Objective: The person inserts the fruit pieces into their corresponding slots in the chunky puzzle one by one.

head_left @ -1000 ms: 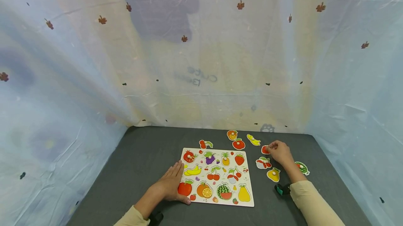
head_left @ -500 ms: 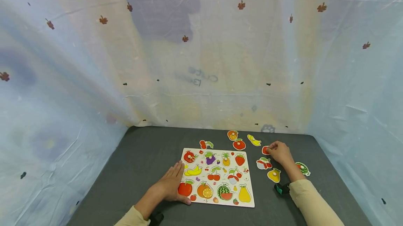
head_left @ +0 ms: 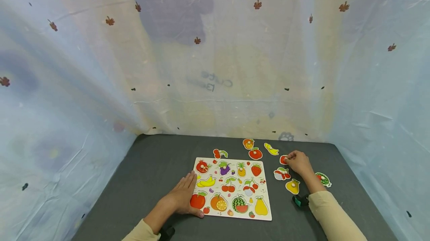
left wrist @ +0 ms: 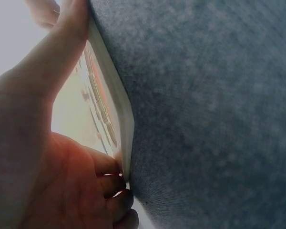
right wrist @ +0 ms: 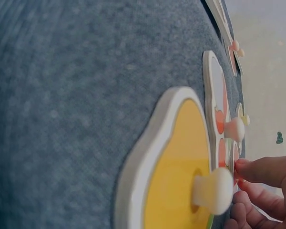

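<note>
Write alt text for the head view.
A person's right hand pinches a small red fruit-shaped puzzle piece on a dark grey table, while the left hand rests flat on a white fruit puzzle board.

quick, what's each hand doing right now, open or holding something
Left hand: open, lying flat on the left edge of the puzzle board.
Right hand: fingers pinching a small red puzzle piece on the table.
</note>
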Demonstrator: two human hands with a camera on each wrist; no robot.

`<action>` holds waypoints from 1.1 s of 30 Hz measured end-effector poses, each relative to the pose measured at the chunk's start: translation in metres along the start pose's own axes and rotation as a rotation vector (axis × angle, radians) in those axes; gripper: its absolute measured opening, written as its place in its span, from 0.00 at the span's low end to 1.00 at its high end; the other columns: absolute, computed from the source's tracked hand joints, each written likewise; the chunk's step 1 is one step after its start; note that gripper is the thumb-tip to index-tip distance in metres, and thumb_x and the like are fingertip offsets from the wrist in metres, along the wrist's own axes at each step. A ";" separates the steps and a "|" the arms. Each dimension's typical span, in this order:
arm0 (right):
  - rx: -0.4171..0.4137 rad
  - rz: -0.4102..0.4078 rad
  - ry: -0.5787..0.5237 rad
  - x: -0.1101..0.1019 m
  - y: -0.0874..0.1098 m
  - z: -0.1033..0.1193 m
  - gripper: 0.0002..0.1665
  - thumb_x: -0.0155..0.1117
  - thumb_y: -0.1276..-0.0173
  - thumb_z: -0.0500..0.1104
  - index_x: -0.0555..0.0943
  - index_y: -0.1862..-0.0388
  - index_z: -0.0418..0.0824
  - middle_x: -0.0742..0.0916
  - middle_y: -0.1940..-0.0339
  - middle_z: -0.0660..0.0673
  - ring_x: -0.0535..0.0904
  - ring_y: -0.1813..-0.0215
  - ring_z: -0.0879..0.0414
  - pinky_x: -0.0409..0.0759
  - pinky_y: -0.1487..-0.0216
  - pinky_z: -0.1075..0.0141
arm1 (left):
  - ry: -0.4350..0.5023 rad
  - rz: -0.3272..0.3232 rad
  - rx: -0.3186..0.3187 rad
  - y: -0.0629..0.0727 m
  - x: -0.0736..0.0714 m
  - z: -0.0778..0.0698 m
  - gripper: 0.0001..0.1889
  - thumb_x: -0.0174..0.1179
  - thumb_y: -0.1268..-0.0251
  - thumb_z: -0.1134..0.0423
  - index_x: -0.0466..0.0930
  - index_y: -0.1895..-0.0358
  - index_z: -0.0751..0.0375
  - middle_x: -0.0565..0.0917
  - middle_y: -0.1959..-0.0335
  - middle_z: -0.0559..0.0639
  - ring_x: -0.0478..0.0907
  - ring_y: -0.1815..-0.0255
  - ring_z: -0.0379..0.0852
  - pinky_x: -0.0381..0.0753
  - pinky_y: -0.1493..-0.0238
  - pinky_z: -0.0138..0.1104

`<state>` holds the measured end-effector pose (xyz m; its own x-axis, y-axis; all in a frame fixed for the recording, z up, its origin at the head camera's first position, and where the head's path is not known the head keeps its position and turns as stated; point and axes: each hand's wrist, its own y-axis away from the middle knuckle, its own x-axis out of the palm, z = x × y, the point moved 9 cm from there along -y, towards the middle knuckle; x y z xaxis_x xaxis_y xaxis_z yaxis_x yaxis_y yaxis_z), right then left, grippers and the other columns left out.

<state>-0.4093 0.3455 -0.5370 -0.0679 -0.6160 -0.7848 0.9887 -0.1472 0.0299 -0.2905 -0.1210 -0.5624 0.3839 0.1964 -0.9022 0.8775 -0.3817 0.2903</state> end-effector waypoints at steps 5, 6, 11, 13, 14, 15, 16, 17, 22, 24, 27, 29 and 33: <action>0.009 0.003 0.002 0.001 0.000 -0.002 0.12 0.70 0.24 0.41 0.82 0.56 0.31 0.86 0.60 0.35 0.81 0.60 0.42 0.80 0.61 0.55 | -0.005 0.001 -0.005 0.000 0.000 0.000 0.78 0.80 0.57 0.26 0.45 0.13 0.71 0.47 0.11 0.65 0.46 0.11 0.62 0.47 0.13 0.54; 0.008 0.003 0.002 0.001 0.000 -0.002 0.12 0.70 0.24 0.41 0.82 0.56 0.31 0.86 0.60 0.35 0.81 0.60 0.42 0.80 0.61 0.54 | -0.006 0.001 -0.006 0.000 0.000 0.000 0.78 0.80 0.57 0.26 0.45 0.13 0.71 0.47 0.11 0.65 0.46 0.11 0.62 0.47 0.13 0.54; 0.010 0.000 0.004 0.000 0.001 0.000 0.12 0.70 0.24 0.41 0.82 0.57 0.31 0.85 0.61 0.35 0.80 0.61 0.44 0.78 0.62 0.55 | -0.002 0.005 -0.009 0.000 0.000 -0.001 0.77 0.80 0.57 0.26 0.45 0.13 0.71 0.48 0.11 0.65 0.47 0.11 0.62 0.47 0.13 0.54; 0.005 -0.006 0.003 -0.001 0.002 0.001 0.12 0.69 0.24 0.41 0.82 0.56 0.31 0.85 0.62 0.36 0.80 0.62 0.45 0.78 0.64 0.56 | 0.001 0.006 -0.011 0.001 -0.001 -0.001 0.77 0.80 0.57 0.27 0.45 0.13 0.71 0.48 0.11 0.65 0.47 0.11 0.62 0.48 0.13 0.54; 0.004 -0.010 0.001 -0.002 0.002 0.002 0.13 0.69 0.24 0.42 0.82 0.56 0.31 0.85 0.62 0.36 0.79 0.63 0.45 0.77 0.64 0.57 | 0.001 0.006 -0.012 0.001 -0.001 -0.001 0.77 0.80 0.57 0.27 0.46 0.13 0.71 0.48 0.11 0.65 0.47 0.11 0.62 0.48 0.13 0.54; 0.002 -0.013 -0.001 -0.002 0.002 0.003 0.13 0.69 0.24 0.42 0.82 0.56 0.31 0.84 0.63 0.36 0.79 0.63 0.45 0.77 0.65 0.58 | 0.003 0.006 -0.013 0.001 -0.001 -0.001 0.77 0.80 0.57 0.27 0.45 0.13 0.71 0.47 0.11 0.65 0.47 0.11 0.62 0.48 0.13 0.54; 0.001 -0.017 -0.003 -0.003 0.002 0.004 0.13 0.69 0.24 0.42 0.82 0.55 0.30 0.84 0.63 0.36 0.79 0.63 0.45 0.77 0.65 0.58 | 0.003 0.005 -0.013 0.001 -0.001 -0.001 0.77 0.80 0.57 0.27 0.45 0.13 0.71 0.47 0.11 0.65 0.46 0.11 0.62 0.48 0.13 0.54; 0.003 -0.018 -0.004 -0.003 0.002 0.004 0.13 0.70 0.24 0.42 0.82 0.55 0.30 0.84 0.63 0.36 0.79 0.63 0.45 0.77 0.65 0.58 | 0.004 0.003 -0.013 0.001 -0.001 -0.001 0.77 0.80 0.57 0.27 0.45 0.13 0.71 0.47 0.11 0.65 0.47 0.11 0.62 0.48 0.13 0.54; -0.004 -0.021 0.000 -0.003 0.003 0.006 0.14 0.69 0.24 0.43 0.82 0.53 0.30 0.85 0.61 0.36 0.80 0.62 0.45 0.78 0.64 0.57 | 0.008 -0.002 -0.005 0.000 0.000 0.000 0.78 0.80 0.57 0.26 0.45 0.13 0.71 0.47 0.11 0.65 0.46 0.11 0.61 0.47 0.13 0.54; -0.013 -0.025 0.000 -0.002 0.003 0.008 0.15 0.70 0.24 0.43 0.82 0.53 0.30 0.86 0.62 0.36 0.80 0.63 0.46 0.78 0.65 0.57 | 0.004 -0.004 -0.003 0.000 -0.001 -0.001 0.77 0.80 0.57 0.27 0.46 0.14 0.71 0.47 0.11 0.65 0.46 0.11 0.61 0.47 0.13 0.54; -0.026 -0.032 -0.004 -0.002 0.005 0.013 0.15 0.70 0.24 0.43 0.82 0.53 0.30 0.86 0.63 0.37 0.80 0.65 0.47 0.77 0.67 0.59 | 0.002 -0.008 0.002 0.002 -0.002 -0.002 0.77 0.80 0.56 0.27 0.46 0.14 0.71 0.47 0.11 0.65 0.46 0.11 0.61 0.48 0.13 0.54; -0.036 -0.032 -0.008 -0.002 0.007 0.016 0.15 0.70 0.24 0.43 0.82 0.53 0.31 0.86 0.64 0.38 0.80 0.66 0.48 0.77 0.68 0.59 | 0.005 -0.008 0.004 0.004 -0.004 -0.004 0.77 0.80 0.55 0.27 0.46 0.14 0.72 0.47 0.11 0.65 0.46 0.11 0.62 0.48 0.13 0.54; -0.064 -0.028 -0.018 -0.001 0.010 0.023 0.15 0.71 0.24 0.44 0.82 0.53 0.31 0.85 0.64 0.39 0.79 0.67 0.49 0.77 0.68 0.60 | 0.027 0.008 0.016 0.004 -0.003 -0.003 0.78 0.78 0.55 0.25 0.43 0.14 0.72 0.45 0.11 0.66 0.44 0.11 0.63 0.45 0.13 0.56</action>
<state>-0.4026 0.3268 -0.5216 -0.0972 -0.6260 -0.7737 0.9929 -0.1147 -0.0319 -0.2876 -0.1205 -0.5583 0.3991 0.2172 -0.8908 0.8697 -0.3975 0.2927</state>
